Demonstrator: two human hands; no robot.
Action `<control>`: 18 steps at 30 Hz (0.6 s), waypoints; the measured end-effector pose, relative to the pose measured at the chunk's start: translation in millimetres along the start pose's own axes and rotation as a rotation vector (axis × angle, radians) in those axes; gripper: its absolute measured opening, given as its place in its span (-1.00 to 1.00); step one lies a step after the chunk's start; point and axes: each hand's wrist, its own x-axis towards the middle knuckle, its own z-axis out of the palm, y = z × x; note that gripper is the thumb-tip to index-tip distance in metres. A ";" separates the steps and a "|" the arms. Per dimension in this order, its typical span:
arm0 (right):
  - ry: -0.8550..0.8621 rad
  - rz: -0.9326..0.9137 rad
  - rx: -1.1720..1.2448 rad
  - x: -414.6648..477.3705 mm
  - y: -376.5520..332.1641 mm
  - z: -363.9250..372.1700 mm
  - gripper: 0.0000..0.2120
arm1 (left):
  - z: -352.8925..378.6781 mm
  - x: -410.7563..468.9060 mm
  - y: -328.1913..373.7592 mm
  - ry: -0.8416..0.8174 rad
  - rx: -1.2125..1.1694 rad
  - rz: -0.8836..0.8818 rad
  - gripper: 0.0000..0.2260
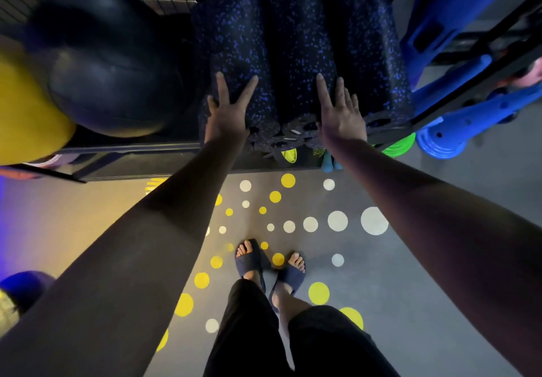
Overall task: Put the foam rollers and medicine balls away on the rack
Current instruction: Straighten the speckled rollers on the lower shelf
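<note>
On the rack, hands seemingly press foam rollers.

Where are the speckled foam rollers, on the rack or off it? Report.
On the rack: the foam rollers lie side by side on it, left hand and right hand flat on them.

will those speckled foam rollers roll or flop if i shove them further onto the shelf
Probably stiff: the foam rollers lie straight under the flat left hand and right hand. Round, they could roll, though packed side by side they likely brace each other. Foam, so probably light.
</note>
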 end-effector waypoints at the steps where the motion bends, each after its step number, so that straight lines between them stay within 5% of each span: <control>1: -0.034 0.000 -0.021 0.1 0.1 -3.2 -0.17 | -2.9 1.0 0.6 -0.029 0.014 -0.010 0.01; 5: -0.082 0.011 -0.036 -7.3 -12.2 -36.4 -0.02 | -31.0 -13.6 5.9 -0.090 0.022 0.000 0.16; 10: 0.027 -0.115 0.133 -49.0 -54.2 -92.6 -0.03 | -76.9 -103.0 -5.1 0.203 -0.456 -0.047 -0.07; 15: -0.113 -0.160 0.226 -93.0 -120.8 -115.9 -0.02 | -112.7 -191.7 -55.2 0.271 -0.385 -0.019 -0.46; 18: -0.128 -0.249 0.263 -99.9 -167.0 -124.5 -0.07 | -139.7 -209.3 -83.8 0.269 -0.427 -0.105 -0.28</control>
